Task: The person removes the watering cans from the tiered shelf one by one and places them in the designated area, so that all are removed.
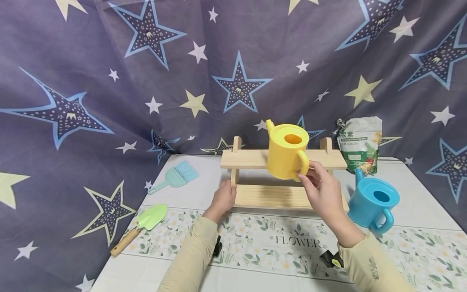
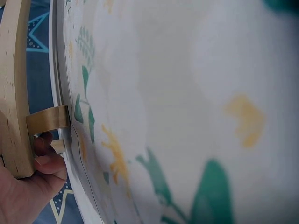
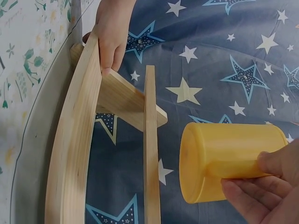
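Observation:
A yellow watering can (image 1: 279,158) is held up at the upper board of a two-tier wooden rack (image 1: 246,159), its spout pointing up to the left. My right hand (image 1: 324,192) pinches the can low on its handle, thumb and fingers on either side. In the right wrist view, the can's round base (image 3: 191,163) faces the rack, with a gap between them. My left hand (image 1: 223,197) grips the left end of the rack's lower board (image 1: 273,196). The left wrist view shows fingers (image 2: 49,164) curled round that board's end, beside a wooden support (image 2: 49,120).
A blue watering can (image 1: 372,202) stands right of the rack, with a white and green pouch (image 1: 359,142) behind it. To the left lie a teal brush (image 1: 178,176) and a light green trowel (image 1: 151,217) with a wooden handle. A starry cloth (image 1: 182,73) hangs behind the table.

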A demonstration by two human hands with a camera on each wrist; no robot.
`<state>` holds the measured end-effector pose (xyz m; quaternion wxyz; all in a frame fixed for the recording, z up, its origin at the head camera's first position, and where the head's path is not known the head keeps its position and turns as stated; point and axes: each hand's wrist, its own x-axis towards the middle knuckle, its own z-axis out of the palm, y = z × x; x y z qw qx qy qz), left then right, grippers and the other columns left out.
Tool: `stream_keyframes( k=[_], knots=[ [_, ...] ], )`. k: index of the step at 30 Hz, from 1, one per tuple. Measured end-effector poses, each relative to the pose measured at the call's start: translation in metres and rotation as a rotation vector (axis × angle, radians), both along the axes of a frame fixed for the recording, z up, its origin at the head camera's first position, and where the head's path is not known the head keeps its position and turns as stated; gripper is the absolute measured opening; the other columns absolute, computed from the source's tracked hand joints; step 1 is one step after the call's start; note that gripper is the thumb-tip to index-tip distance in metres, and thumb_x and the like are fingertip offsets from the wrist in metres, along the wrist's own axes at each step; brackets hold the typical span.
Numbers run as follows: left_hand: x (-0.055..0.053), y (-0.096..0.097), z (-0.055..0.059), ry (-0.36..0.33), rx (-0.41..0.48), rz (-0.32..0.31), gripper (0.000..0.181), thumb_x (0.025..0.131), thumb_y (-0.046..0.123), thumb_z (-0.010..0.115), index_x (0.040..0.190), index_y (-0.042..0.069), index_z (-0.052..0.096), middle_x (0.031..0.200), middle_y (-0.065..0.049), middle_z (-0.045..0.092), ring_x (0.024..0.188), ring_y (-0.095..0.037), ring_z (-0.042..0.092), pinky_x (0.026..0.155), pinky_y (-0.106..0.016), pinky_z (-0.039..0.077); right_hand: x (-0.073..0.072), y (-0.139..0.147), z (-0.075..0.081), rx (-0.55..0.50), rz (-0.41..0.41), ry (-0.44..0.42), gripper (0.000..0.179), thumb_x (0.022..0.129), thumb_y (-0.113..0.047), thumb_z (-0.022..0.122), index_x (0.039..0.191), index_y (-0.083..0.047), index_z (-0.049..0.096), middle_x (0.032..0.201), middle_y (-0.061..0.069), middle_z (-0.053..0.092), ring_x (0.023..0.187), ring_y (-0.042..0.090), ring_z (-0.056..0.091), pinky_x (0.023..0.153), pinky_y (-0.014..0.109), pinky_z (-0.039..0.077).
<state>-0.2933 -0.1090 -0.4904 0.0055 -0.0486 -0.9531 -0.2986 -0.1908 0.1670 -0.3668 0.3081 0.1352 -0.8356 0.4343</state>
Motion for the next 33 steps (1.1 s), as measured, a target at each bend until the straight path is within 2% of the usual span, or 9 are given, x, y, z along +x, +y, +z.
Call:
stream_keyframes(
  k=[10, 13, 17, 24, 27, 30, 31, 33],
  knots=[
    [0.001, 0.0, 0.001, 0.009, -0.009, -0.003, 0.041, 0.107, 0.028, 0.033, 0.136, 0.001, 0.043, 0.115, -0.012, 0.05, 0.104, -0.027, 0.059, 0.092, -0.04, 0.052, 0.007, 0.014, 0.0, 0.03, -0.042, -0.019, 0.031, 0.092, -0.006, 0.068, 0.122, -0.002, 0.059, 0.104, 0.015, 0.072, 0.09, 0.026, 0.071, 0.076, 0.034, 0.057],
    [0.001, 0.0, 0.001, 0.011, -0.012, -0.007, 0.041, 0.107, 0.028, 0.033, 0.136, 0.001, 0.043, 0.115, -0.011, 0.05, 0.102, -0.026, 0.059, 0.091, -0.04, 0.052, 0.01, 0.018, 0.001, 0.031, -0.055, -0.026, 0.031, 0.093, -0.007, 0.067, 0.122, -0.001, 0.059, 0.104, 0.015, 0.072, 0.091, 0.027, 0.07, 0.078, 0.022, 0.056],
    [0.0, 0.0, 0.0, 0.014, -0.015, -0.011, 0.041, 0.107, 0.028, 0.033, 0.136, 0.001, 0.043, 0.114, -0.011, 0.05, 0.101, -0.025, 0.059, 0.09, -0.039, 0.052, 0.014, 0.023, 0.002, 0.029, -0.065, -0.026, 0.03, 0.093, -0.007, 0.067, 0.121, 0.0, 0.059, 0.104, 0.015, 0.072, 0.092, 0.029, 0.07, 0.078, 0.004, 0.047],
    [0.0, 0.0, -0.001, 0.016, -0.009, -0.01, 0.041, 0.107, 0.028, 0.033, 0.135, 0.001, 0.043, 0.114, -0.011, 0.05, 0.102, -0.027, 0.059, 0.091, -0.04, 0.052, 0.019, 0.035, 0.001, 0.042, -0.081, -0.015, 0.032, 0.092, -0.005, 0.068, 0.122, 0.0, 0.058, 0.103, 0.017, 0.072, 0.09, 0.033, 0.07, 0.076, -0.002, 0.04],
    [0.0, 0.0, 0.0, 0.018, -0.016, -0.014, 0.041, 0.107, 0.028, 0.032, 0.135, 0.0, 0.044, 0.115, -0.012, 0.05, 0.102, -0.027, 0.059, 0.09, -0.04, 0.053, 0.021, 0.04, 0.001, 0.031, -0.083, -0.015, 0.031, 0.091, -0.004, 0.068, 0.121, 0.0, 0.059, 0.103, 0.018, 0.071, 0.09, 0.009, 0.069, 0.076, -0.001, 0.041],
    [0.0, -0.001, 0.001, 0.02, -0.023, -0.018, 0.041, 0.107, 0.028, 0.032, 0.135, 0.0, 0.044, 0.114, -0.012, 0.05, 0.101, -0.027, 0.059, 0.089, -0.04, 0.053, 0.024, 0.044, 0.002, 0.019, -0.087, -0.011, 0.03, 0.091, -0.003, 0.069, 0.119, 0.001, 0.06, 0.103, 0.018, 0.071, 0.089, -0.014, 0.058, 0.077, 0.0, 0.043],
    [0.0, -0.001, 0.001, 0.021, -0.025, -0.019, 0.041, 0.107, 0.028, 0.032, 0.134, 0.0, 0.044, 0.114, -0.012, 0.05, 0.101, -0.027, 0.059, 0.089, -0.04, 0.053, 0.025, 0.046, 0.002, 0.021, -0.093, -0.007, 0.03, 0.091, -0.003, 0.069, 0.119, 0.001, 0.06, 0.103, 0.018, 0.071, 0.089, -0.019, 0.054, 0.077, 0.0, 0.042],
    [0.0, 0.0, 0.001, 0.022, -0.022, -0.019, 0.041, 0.107, 0.027, 0.032, 0.134, -0.001, 0.044, 0.113, -0.012, 0.05, 0.101, -0.027, 0.059, 0.089, -0.04, 0.053, 0.027, 0.048, 0.002, 0.034, -0.11, 0.001, 0.031, 0.09, -0.003, 0.07, 0.119, 0.001, 0.059, 0.103, 0.018, 0.071, 0.09, -0.013, 0.058, 0.077, 0.0, 0.042]
  ],
)
